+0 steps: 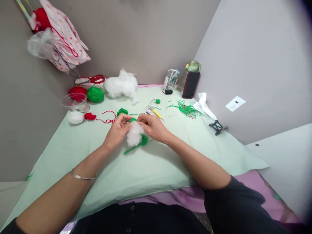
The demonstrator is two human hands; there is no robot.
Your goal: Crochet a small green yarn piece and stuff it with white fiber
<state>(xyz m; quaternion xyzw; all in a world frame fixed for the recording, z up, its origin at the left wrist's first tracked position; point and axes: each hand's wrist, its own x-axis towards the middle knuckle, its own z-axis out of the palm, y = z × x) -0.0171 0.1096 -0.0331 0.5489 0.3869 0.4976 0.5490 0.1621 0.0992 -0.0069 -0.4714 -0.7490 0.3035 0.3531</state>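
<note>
My hands meet over the middle of the bench — the left hand (118,130) and the right hand (152,126) are both curled shut, fingertips pinching a small green crocheted piece (133,120) between them. A tuft of white stuffing (134,134) bulges out just below the fingers, touching both hands, and a strand of green yarn (136,147) trails from it toward the near edge. A thin bangle (83,177) sits on my left forearm.

The bench (151,165) is covered by a pale green cloth, with a pink layer showing at the near edge. It stands in a corner of plain grey walls; a dotted pink bag (63,42) hangs on the left wall with red yarn spilling out.

Along the far left corner I count two red yarn balls (77,92), one green yarn ball (95,94) and one white yarn ball (75,117) — the white one lies beside a clear bowl (73,102). One big heap of white stuffing (122,85) rests at the far edge. Near the far right corner stand one clear jar (172,80), one dark phone (190,84) leaning on the wall and one green bottle (193,66) behind it. A scatter of green yarn clippings (186,109) lies to the right of my hands, one pair of scissors (151,110) just beyond them, and a white crumpled tissue (203,104) by the right edge.
</note>
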